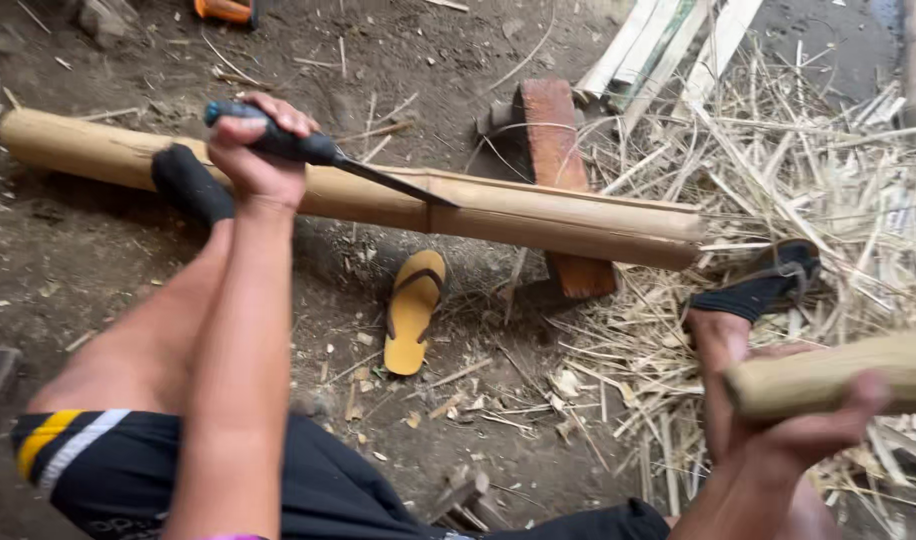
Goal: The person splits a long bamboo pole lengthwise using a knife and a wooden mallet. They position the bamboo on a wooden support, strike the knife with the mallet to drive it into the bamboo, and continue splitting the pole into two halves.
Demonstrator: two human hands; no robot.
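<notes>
A long tan bamboo pole [538,215] lies across the dirt ground. My left hand [258,150] is closed around the dark handle of a knife [393,183], and the blade's tip is set into the top of the pole near its middle. My right hand [813,430], low at the right, grips a thick wooden club [838,375] held level and apart from the pole. My left foot in a black sock [190,185] presses on the pole just left of the knife hand. My right foot [763,290], also in black, rests near the pole's right end.
A yellow sandal [413,310] lies on the dirt below the pole. A reddish wooden block [558,150] props the pole underneath. Pale split bamboo strips [668,45] lie at the top right, with a heap of dry shavings [798,170] across the right side.
</notes>
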